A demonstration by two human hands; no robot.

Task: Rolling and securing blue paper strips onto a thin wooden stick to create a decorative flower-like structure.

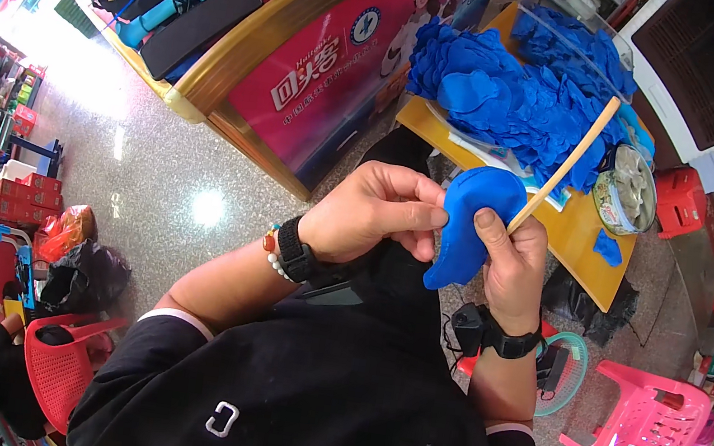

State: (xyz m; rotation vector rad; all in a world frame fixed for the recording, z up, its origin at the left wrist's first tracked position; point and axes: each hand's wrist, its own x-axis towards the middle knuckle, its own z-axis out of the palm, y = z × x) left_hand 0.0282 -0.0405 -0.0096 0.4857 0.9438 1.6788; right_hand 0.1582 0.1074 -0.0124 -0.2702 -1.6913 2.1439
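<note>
A curved blue piece, soft-looking like fabric or foam (475, 226), is held up between my two hands over my lap. My left hand (386, 209) has its thumb and fingers closed on the piece's left edge. My right hand (511, 263) grips the piece with its thumb on the front, and also holds a thin wooden stick (571, 157) that slants up to the right. The right fingertips are hidden behind the piece. Just beyond, a heap of similar blue pieces (502, 97) lies on a yellow wooden table (584, 264), beside a round tub (626, 192).
A pink-fronted counter (304, 79) with a fan on top stands ahead-left. A plastic bin (579, 8) of blue pieces is at the back. Pink chair (641, 409) right; red chair (59, 364) left, near a person in black (4, 365). Black bag (84, 281) on the left.
</note>
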